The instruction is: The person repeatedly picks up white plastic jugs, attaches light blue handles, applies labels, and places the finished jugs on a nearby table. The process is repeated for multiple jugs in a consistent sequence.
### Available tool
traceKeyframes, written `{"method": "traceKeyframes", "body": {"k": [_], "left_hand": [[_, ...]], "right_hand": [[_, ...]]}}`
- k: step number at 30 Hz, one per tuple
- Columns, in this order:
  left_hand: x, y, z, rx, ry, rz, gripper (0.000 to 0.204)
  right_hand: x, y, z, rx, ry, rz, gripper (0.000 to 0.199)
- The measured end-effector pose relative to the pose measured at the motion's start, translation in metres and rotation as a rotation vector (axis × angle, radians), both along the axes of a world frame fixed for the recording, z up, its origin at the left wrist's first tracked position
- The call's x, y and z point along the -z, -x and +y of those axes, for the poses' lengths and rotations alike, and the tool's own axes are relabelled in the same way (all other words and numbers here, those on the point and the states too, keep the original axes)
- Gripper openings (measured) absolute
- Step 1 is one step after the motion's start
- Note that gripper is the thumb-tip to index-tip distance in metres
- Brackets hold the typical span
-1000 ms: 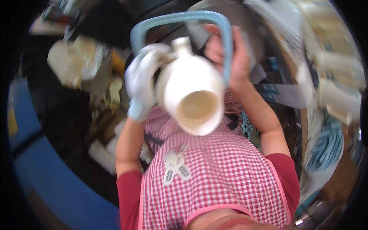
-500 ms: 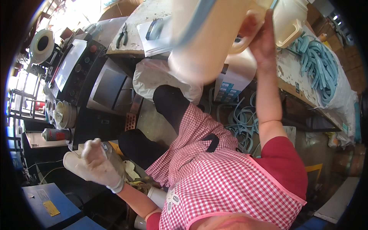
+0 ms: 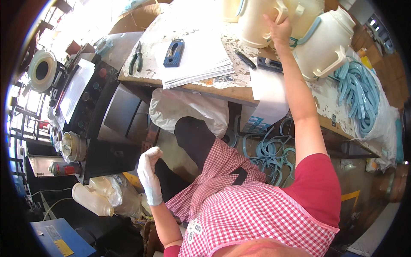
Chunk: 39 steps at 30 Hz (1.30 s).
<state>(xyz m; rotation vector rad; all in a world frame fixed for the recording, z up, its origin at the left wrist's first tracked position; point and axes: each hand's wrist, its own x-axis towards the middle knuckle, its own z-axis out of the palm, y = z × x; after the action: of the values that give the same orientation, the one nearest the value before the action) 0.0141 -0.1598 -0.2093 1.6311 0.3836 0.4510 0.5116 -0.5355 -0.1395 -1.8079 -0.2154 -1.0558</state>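
My bare right hand (image 3: 280,33) reaches far across the workbench, its fingers at the handle of a cream plastic jug (image 3: 253,29) standing on the bench top. Beside that jug are other cream jugs; a large one (image 3: 322,46) on the right carries a light blue strip along its side. My left hand (image 3: 150,173) wears a white glove and hovers by my knee, fingers curled together, with nothing visible in them. Low on the left, a cream plastic bottle (image 3: 92,200) lies tilted beside a clear plastic bag.
The bench holds a paper stack (image 3: 201,60), a blue-black tool (image 3: 174,53), pliers (image 3: 136,59) and a dark cutter (image 3: 245,59). Light blue strips (image 3: 358,96) hang at the right; more (image 3: 272,152) lie tangled on the floor. A black machine (image 3: 87,98) stands left.
The jug in my right hand has gone from close in front of me to the far part of the bench. My gloved left hand has moved right, away from the bottle, toward my knee.
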Motion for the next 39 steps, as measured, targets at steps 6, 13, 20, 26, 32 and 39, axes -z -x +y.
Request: {"method": "traceKeyframes", "body": {"k": [6, 13, 20, 26, 32, 39], "left_hand": [[0.003, -0.069, 0.013, -0.077, -0.870, -0.014, 0.029], [0.000, -0.225, 0.028, 0.036, -1.480, -0.227, 0.043], [-0.001, -0.235, 0.037, 0.190, -1.468, -0.227, 0.037], [-0.030, -0.222, 0.040, 0.260, -1.364, -0.137, 0.016], [-0.042, -0.217, 0.054, 0.263, -1.151, -0.093, 0.016], [-0.072, -0.155, 0.096, 0.131, -0.468, 0.043, 0.018]], "right_hand": [[-0.008, 0.083, 0.057, 0.016, 0.304, -0.370, 0.049], [0.021, 0.076, 0.214, -0.832, 0.991, -0.032, 0.054], [-0.001, 0.064, 0.268, -0.756, 1.567, -0.066, 0.052], [-0.004, 0.039, 0.227, -0.566, 1.493, 0.339, 0.056], [0.014, 0.014, 0.170, -0.501, 1.256, 0.471, 0.065], [0.013, 0.002, 0.174, -0.514, 1.352, 0.516, 0.058]]}}
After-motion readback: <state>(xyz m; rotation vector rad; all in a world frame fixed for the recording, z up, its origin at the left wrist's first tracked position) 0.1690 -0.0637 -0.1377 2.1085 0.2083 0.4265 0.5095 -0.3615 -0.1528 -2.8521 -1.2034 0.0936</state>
